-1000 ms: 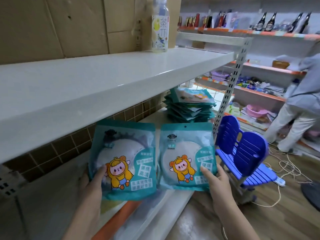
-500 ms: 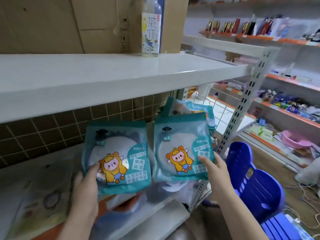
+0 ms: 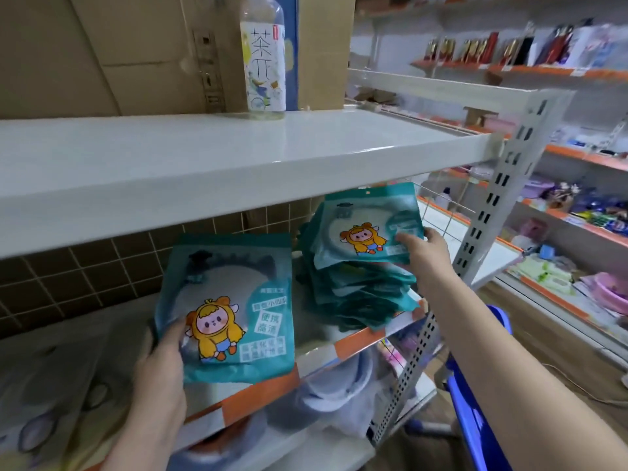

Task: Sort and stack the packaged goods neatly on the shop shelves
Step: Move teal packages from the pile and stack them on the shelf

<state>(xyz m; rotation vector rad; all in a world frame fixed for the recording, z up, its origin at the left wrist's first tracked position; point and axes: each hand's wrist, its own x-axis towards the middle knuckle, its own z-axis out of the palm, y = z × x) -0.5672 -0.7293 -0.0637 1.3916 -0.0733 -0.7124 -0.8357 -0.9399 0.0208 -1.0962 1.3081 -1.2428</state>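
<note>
From the head camera, the left hand (image 3: 159, 375) at about 7 o'clock grips the lower left corner of a flat teal plastic packet printed with a yellow-hooded cartoon figure (image 3: 227, 307), thumb across the front and the other fingers hidden behind. This packet stands upright, facing the camera, in front of the orange-edged white lower shelf (image 3: 353, 341).

At about 2 o'clock from that packet, the right hand (image 3: 428, 246) pinches the right edge of a second teal cartoon packet (image 3: 367, 229), thumb on top and fingers curled below. This packet lies tilted on top of a leaning stack of matching teal packets (image 3: 356, 294) that sits on the lower shelf at its right end, beside the perforated grey metal upright (image 3: 482, 229).

Above both packets runs a glossy white upper shelf board (image 3: 204, 164). On it, at 12 o'clock, stands a clear plastic drink bottle with a pale label (image 3: 263, 59), against brown cardboard boxes (image 3: 136, 45). Brown square wall tiles (image 3: 68, 277) show behind the lower shelf.

At 5 o'clock a blue plastic chair (image 3: 475, 402) stands on the floor. At 3 o'clock, blurred orange-edged shelves (image 3: 560, 226) hold assorted small goods.
</note>
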